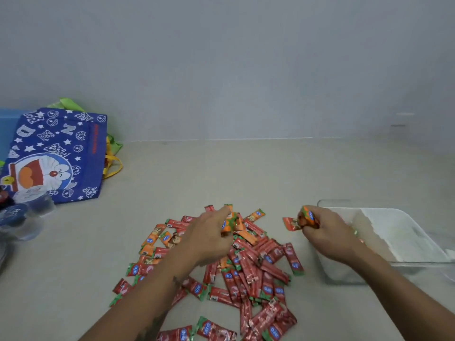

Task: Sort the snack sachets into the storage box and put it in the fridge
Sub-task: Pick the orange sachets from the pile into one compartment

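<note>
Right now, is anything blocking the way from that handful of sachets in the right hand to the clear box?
Nothing visible. The right hand holds its orange sachets just left of the clear storage box, which is open-topped.

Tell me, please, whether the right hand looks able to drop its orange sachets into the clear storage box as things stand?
Probably yes. The right hand, its grip closed on orange sachets, sits just left of the clear storage box, whose top is open, and nothing lies between them.
</note>
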Demonstrator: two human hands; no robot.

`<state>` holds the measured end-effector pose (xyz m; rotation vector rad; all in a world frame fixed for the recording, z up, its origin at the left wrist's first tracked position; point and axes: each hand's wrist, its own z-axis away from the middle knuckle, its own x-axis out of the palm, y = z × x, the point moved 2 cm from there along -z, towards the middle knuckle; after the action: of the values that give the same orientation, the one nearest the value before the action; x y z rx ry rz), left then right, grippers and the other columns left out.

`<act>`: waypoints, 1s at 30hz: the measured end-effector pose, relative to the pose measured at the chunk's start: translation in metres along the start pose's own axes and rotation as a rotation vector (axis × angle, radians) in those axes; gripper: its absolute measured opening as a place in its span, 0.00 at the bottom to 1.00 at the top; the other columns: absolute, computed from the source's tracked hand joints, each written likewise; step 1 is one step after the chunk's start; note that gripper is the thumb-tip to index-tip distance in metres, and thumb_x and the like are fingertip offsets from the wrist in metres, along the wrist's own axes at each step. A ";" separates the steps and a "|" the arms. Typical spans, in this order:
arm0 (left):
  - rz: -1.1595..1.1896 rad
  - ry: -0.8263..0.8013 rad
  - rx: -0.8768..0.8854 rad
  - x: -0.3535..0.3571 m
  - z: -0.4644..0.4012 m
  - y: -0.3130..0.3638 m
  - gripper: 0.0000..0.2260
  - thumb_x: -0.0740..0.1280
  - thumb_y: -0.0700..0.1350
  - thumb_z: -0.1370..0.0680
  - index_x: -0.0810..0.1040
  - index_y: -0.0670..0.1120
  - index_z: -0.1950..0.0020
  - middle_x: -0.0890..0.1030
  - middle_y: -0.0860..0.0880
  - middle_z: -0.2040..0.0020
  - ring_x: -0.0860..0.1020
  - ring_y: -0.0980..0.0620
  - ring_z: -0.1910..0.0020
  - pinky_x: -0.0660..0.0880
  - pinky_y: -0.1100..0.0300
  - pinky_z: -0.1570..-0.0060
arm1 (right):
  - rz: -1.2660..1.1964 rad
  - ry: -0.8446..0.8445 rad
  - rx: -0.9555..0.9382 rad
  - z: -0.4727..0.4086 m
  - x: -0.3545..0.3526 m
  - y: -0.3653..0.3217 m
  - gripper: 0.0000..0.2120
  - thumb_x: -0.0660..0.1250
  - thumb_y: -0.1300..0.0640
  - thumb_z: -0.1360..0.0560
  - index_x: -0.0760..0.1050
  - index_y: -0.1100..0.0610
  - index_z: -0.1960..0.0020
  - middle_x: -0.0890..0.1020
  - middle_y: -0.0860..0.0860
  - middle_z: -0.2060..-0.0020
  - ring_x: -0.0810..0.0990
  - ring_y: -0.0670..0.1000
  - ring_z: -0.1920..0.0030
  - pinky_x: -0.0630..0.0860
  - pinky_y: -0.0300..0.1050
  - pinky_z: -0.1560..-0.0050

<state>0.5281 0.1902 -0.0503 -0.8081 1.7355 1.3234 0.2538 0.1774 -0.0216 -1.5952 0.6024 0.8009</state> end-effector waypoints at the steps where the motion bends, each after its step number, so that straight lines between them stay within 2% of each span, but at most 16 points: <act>1: -0.021 0.009 0.043 0.001 -0.006 0.009 0.11 0.63 0.49 0.26 0.70 0.50 0.45 0.78 0.48 0.54 0.74 0.45 0.56 0.74 0.50 0.58 | 0.020 0.040 0.011 0.002 -0.014 0.007 0.09 0.63 0.66 0.31 0.69 0.54 0.65 0.73 0.50 0.72 0.69 0.48 0.70 0.66 0.49 0.66; 3: -0.029 0.010 0.121 0.006 -0.017 0.031 0.08 0.64 0.49 0.28 0.70 0.52 0.50 0.78 0.50 0.58 0.75 0.45 0.57 0.72 0.52 0.62 | 0.066 0.096 0.048 0.006 -0.037 0.027 0.10 0.63 0.66 0.32 0.68 0.53 0.66 0.74 0.48 0.73 0.72 0.50 0.69 0.68 0.49 0.65; 5: -0.029 0.004 0.173 0.014 -0.028 0.053 0.07 0.64 0.49 0.30 0.69 0.52 0.54 0.78 0.52 0.61 0.75 0.45 0.60 0.68 0.54 0.66 | 0.132 0.102 0.135 0.010 -0.053 0.051 0.06 0.63 0.63 0.33 0.70 0.53 0.64 0.78 0.48 0.70 0.76 0.53 0.65 0.74 0.51 0.61; 8: 0.005 -0.013 0.195 0.028 -0.039 0.084 0.04 0.64 0.47 0.28 0.69 0.51 0.56 0.75 0.53 0.64 0.73 0.48 0.64 0.64 0.55 0.68 | 0.203 0.052 0.226 0.012 -0.066 0.082 0.04 0.63 0.62 0.33 0.72 0.53 0.62 0.80 0.48 0.66 0.79 0.54 0.61 0.77 0.53 0.57; 12: 0.042 -0.064 0.175 0.049 -0.051 0.119 0.05 0.62 0.47 0.26 0.66 0.53 0.58 0.73 0.52 0.66 0.72 0.47 0.66 0.66 0.53 0.67 | 0.178 -0.093 0.200 0.010 -0.060 0.115 0.03 0.66 0.58 0.32 0.73 0.53 0.59 0.81 0.48 0.62 0.80 0.54 0.59 0.78 0.52 0.57; 14: 0.026 -0.098 0.136 0.059 -0.059 0.133 0.04 0.61 0.48 0.26 0.66 0.53 0.57 0.75 0.50 0.65 0.73 0.46 0.65 0.70 0.50 0.65 | 0.114 -0.199 0.163 0.009 -0.053 0.125 0.08 0.68 0.53 0.32 0.75 0.53 0.54 0.82 0.50 0.58 0.82 0.54 0.57 0.80 0.52 0.53; 16: 0.026 -0.118 0.090 0.067 -0.068 0.148 0.03 0.60 0.50 0.26 0.67 0.53 0.56 0.77 0.48 0.63 0.75 0.45 0.64 0.73 0.49 0.63 | 0.091 -0.257 0.092 0.010 -0.049 0.133 0.14 0.68 0.49 0.30 0.76 0.51 0.46 0.81 0.51 0.51 0.80 0.54 0.50 0.78 0.51 0.46; 18: 0.034 -0.112 0.057 0.074 -0.075 0.162 0.05 0.60 0.51 0.24 0.66 0.53 0.57 0.77 0.48 0.63 0.75 0.45 0.63 0.73 0.49 0.64 | 0.125 -0.276 0.045 0.014 -0.054 0.138 0.22 0.67 0.44 0.28 0.74 0.50 0.36 0.75 0.49 0.42 0.74 0.51 0.41 0.72 0.50 0.36; 19: 0.031 -0.113 0.037 0.078 -0.078 0.168 0.07 0.61 0.51 0.23 0.65 0.53 0.58 0.76 0.48 0.63 0.74 0.46 0.64 0.72 0.51 0.66 | 0.131 -0.279 0.018 0.018 -0.058 0.141 0.23 0.67 0.42 0.27 0.73 0.49 0.34 0.73 0.48 0.41 0.72 0.50 0.39 0.70 0.50 0.35; 21: 0.022 -0.121 0.002 0.086 -0.085 0.181 0.09 0.62 0.51 0.21 0.65 0.52 0.58 0.75 0.48 0.63 0.74 0.47 0.65 0.68 0.54 0.67 | 0.157 -0.319 -0.031 0.027 -0.066 0.146 0.19 0.66 0.39 0.27 0.74 0.46 0.40 0.73 0.46 0.44 0.73 0.49 0.42 0.72 0.49 0.40; 23: 0.023 -0.138 -0.013 0.094 -0.094 0.191 0.07 0.62 0.51 0.21 0.66 0.51 0.57 0.76 0.48 0.63 0.75 0.46 0.65 0.70 0.52 0.65 | 0.302 -0.399 -0.078 0.036 -0.068 0.150 0.14 0.66 0.42 0.29 0.74 0.47 0.47 0.76 0.48 0.49 0.76 0.52 0.48 0.73 0.47 0.50; 26: 0.036 -0.170 -0.027 0.108 -0.109 0.207 0.03 0.63 0.49 0.23 0.69 0.52 0.53 0.77 0.49 0.62 0.76 0.45 0.64 0.72 0.52 0.64 | 0.594 -0.347 -0.202 0.042 -0.060 0.153 0.11 0.65 0.52 0.29 0.76 0.51 0.47 0.81 0.53 0.47 0.80 0.58 0.47 0.73 0.48 0.53; 28: 0.032 -0.190 -0.019 0.118 -0.120 0.218 0.04 0.63 0.49 0.24 0.69 0.54 0.52 0.77 0.50 0.59 0.75 0.47 0.61 0.68 0.55 0.65 | 0.621 -0.320 -0.219 0.044 -0.057 0.155 0.11 0.64 0.55 0.29 0.77 0.53 0.47 0.82 0.53 0.48 0.80 0.59 0.47 0.71 0.48 0.55; 30: -0.007 -0.215 0.000 0.131 -0.131 0.226 0.07 0.64 0.48 0.24 0.69 0.54 0.48 0.78 0.49 0.54 0.75 0.46 0.56 0.67 0.56 0.61 | 0.621 -0.313 -0.231 0.044 -0.055 0.157 0.11 0.64 0.55 0.29 0.77 0.54 0.47 0.82 0.54 0.49 0.80 0.59 0.49 0.69 0.47 0.56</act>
<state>0.2450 0.1172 -0.0423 -0.6456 1.5618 1.3529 0.0926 0.1902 -0.0806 -1.4488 0.8081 1.5973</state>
